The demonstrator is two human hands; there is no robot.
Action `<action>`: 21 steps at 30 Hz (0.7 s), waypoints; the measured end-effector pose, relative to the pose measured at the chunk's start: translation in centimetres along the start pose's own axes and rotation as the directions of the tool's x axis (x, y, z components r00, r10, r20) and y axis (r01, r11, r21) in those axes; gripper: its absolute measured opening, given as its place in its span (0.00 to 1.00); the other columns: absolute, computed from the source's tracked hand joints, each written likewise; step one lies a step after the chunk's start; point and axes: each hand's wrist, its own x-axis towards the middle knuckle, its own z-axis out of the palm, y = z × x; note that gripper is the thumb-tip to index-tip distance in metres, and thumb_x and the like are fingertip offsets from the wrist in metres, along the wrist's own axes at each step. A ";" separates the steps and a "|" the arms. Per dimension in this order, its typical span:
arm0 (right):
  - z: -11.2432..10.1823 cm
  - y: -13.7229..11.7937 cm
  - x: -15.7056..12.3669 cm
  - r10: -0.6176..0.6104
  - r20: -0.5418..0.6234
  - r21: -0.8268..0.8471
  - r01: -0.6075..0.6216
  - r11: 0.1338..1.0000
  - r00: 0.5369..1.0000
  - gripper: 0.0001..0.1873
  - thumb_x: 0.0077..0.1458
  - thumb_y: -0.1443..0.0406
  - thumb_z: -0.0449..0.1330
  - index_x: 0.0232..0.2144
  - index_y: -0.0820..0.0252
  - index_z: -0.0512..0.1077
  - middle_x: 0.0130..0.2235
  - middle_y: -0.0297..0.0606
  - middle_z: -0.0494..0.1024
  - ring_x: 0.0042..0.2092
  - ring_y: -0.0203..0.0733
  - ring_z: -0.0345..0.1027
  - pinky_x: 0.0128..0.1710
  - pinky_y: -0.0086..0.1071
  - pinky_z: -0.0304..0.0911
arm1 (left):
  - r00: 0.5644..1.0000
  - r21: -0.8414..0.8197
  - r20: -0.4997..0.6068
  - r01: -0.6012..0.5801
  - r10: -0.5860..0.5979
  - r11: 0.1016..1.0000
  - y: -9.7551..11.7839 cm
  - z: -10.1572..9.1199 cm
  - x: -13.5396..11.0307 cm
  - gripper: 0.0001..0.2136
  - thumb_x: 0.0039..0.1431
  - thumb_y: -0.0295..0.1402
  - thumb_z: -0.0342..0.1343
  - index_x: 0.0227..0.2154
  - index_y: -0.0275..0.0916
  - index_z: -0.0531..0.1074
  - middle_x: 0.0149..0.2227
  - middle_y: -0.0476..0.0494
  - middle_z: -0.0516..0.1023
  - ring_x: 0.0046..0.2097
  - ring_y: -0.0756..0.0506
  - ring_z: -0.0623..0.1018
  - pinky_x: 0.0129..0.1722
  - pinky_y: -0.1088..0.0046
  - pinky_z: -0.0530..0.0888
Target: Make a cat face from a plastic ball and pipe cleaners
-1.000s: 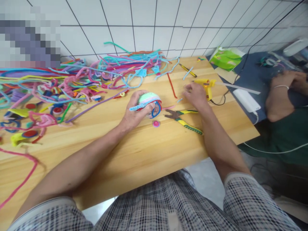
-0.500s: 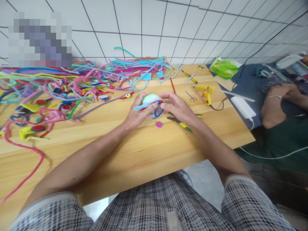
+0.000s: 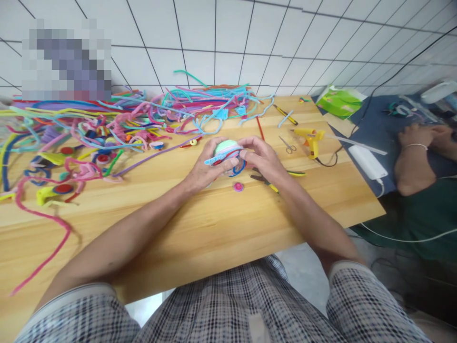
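Note:
Between my two hands, above the wooden table [image 3: 214, 224], is a rounded pipe-cleaner piece [image 3: 226, 146] with a pale green top, pink, red and blue bands, and blue loops hanging below. My left hand [image 3: 211, 166] grips it from the left, its thumb across the front. On the other side my right hand [image 3: 259, 155] holds its right edge, thumb and fingers pressed near the bands. A small pink and purple coiled disc [image 3: 238, 186] lies just below the piece. Partly under my right forearm are pliers [image 3: 264, 179] with yellow and black handles.
Tangled pipe cleaners [image 3: 117, 124] cover the table's left and back. To the right lie scissors [image 3: 287, 145], a yellow glue gun [image 3: 310, 141], a craft knife [image 3: 283, 114] and a white power strip [image 3: 367, 161]. Another person's forearm [image 3: 416, 162] rests at far right.
The whole view has shifted slightly, so the table things appear farther right. My left thumb has moved a little right along the piece's front. Both hands still hold it.

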 end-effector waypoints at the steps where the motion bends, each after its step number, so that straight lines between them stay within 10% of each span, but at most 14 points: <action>1: 0.0 0.0 -0.1 0.010 -0.004 0.006 -0.010 1.000 1.000 0.26 0.62 0.45 0.81 0.53 0.50 0.82 0.56 0.40 0.91 0.51 0.49 0.87 0.53 0.45 0.88 | 1.000 -0.006 0.012 0.010 -0.010 1.000 0.1 -0.1 -0.1 0.39 0.69 0.66 0.78 0.72 0.52 0.78 0.70 0.35 0.85 0.69 0.30 0.84 0.72 0.44 0.85; 11: -0.1 -0.7 -0.6 0.066 -0.048 -0.046 -0.068 0.997 0.997 0.29 0.62 0.38 0.80 0.52 0.47 0.82 0.60 0.42 0.92 0.60 0.57 0.87 0.63 0.52 0.87 | 0.999 0.034 -0.002 0.045 -0.045 0.998 0.4 -0.1 -0.3 0.32 0.73 0.59 0.73 0.72 0.52 0.79 0.72 0.36 0.85 0.72 0.28 0.83 0.80 0.39 0.79; 21: -8.7 0.1 -3.5 0.034 -0.273 -0.315 -0.123 0.941 0.962 0.23 0.58 0.44 0.81 0.42 0.50 0.84 0.43 0.37 0.90 0.49 0.52 0.85 0.57 0.49 0.82 | 0.990 -0.030 -0.035 0.138 -0.139 0.990 1.0 0.2 0.1 0.32 0.72 0.61 0.71 0.69 0.49 0.79 0.65 0.39 0.87 0.64 0.32 0.87 0.69 0.50 0.85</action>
